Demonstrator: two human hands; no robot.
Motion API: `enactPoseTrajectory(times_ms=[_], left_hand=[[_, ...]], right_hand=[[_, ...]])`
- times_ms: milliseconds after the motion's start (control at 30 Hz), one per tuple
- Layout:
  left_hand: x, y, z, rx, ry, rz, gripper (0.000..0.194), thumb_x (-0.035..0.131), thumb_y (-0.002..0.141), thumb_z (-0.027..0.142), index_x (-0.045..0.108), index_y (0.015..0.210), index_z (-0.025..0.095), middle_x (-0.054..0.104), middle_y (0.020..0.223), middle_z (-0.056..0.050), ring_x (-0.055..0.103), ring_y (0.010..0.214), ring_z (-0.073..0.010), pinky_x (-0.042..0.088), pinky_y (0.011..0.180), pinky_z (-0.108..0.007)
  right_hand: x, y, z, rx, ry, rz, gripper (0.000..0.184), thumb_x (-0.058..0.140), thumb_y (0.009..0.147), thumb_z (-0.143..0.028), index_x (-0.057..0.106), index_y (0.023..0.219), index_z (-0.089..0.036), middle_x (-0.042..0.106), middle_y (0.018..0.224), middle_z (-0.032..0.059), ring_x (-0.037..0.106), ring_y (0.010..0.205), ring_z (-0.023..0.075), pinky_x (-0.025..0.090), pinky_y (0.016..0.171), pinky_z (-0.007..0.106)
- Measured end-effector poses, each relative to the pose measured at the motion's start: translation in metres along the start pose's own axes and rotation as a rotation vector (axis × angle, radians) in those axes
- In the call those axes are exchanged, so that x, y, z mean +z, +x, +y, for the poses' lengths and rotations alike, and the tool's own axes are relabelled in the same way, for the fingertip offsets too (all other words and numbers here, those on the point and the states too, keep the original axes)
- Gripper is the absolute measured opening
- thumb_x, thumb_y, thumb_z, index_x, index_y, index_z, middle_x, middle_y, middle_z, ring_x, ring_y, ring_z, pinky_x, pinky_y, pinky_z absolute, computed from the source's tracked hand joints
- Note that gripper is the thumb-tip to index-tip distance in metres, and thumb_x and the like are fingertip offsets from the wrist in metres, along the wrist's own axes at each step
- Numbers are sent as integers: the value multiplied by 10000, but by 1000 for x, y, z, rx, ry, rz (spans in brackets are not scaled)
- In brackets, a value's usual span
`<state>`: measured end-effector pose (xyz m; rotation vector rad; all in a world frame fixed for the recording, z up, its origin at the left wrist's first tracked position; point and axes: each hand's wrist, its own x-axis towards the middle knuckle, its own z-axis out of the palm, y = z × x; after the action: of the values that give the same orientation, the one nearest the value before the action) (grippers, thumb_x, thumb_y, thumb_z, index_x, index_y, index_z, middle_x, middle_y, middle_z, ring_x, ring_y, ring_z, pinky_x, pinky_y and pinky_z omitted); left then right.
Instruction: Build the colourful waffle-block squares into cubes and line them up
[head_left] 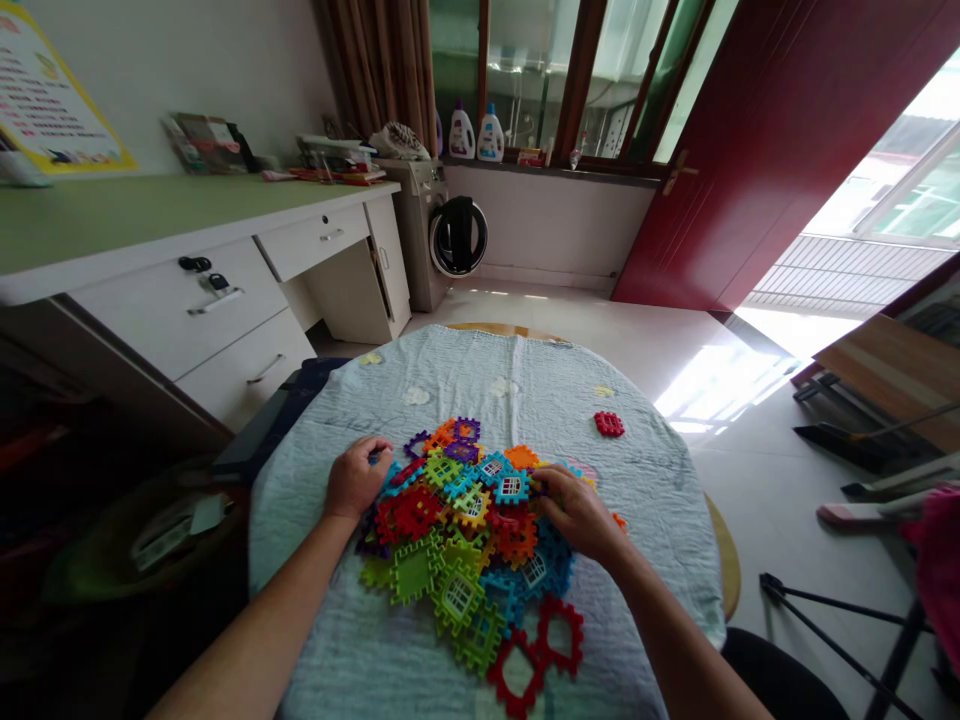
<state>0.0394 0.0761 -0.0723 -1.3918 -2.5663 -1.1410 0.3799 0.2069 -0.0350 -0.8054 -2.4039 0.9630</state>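
A heap of colourful interlocking plastic building pieces [414, 572] lies on the cloth-covered table; some have window-shaped inserts. At its left edge is my left hand [358, 478], fingers curled, with a bit of blue showing by the fingertips; what they grip is partly hidden. My right hand [576, 508] reaches over the heap's right side, its bent fingers drawn together at the pieces beside a blue window piece [512, 487]. Whatever lies under those fingertips is hidden. Two red frame pieces [561, 636] lie at the near edge of the heap.
A red piece [609, 424] lies apart on the pale blue tablecloth [465, 375], to the right. Beyond the round table are a desk with drawers [217, 300], a washing machine [424, 235] and a red door [720, 170]. Black tripod-like legs [832, 610] stand at right.
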Motion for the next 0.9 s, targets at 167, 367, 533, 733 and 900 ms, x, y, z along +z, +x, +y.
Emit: enactPoseTrajectory(times_ms=[167,367,533,733,900], left_hand=[[-2,0,3,-5,5,7,275,446,735,370,654,770,195,723,873,-72,666,851,-228,505,858,-322],[-1,0,3,-3,16,9,265,445,733,365,652,760,201,721,863,-68,660,846,-223,506,839,-315],[0,0,5,-6,13,23,245,449,728,356,646,735,209,717,846,-58,653,822,-212,505,830,-308],[-2,0,7,7,14,29,248,441,726,353,639,721,204,709,830,-66,654,810,-217,504,822,-316],[-2,0,7,6,20,14,243,445,734,352,640,736,206,711,830,-63,654,817,-217,503,830,-315]], right_hand=[[-11,-5,-8,-3,-31,18,380,439,702,-22,647,944,-229,642,943,38,597,896,182,467,863,351],[-31,-19,-14,-42,-108,-49,231,520,766,-87,648,876,-246,620,899,40,581,902,203,473,846,390],[-11,-16,-19,-147,-117,-47,345,537,855,-180,621,1172,-286,616,1224,76,527,1149,243,417,996,467],[11,-4,-32,-147,-154,-90,333,544,836,-167,625,1144,-266,617,1203,68,514,1139,238,402,992,450],[10,-5,-29,-75,-180,-64,96,657,773,-235,627,864,-232,600,1039,50,539,967,208,426,877,384]])
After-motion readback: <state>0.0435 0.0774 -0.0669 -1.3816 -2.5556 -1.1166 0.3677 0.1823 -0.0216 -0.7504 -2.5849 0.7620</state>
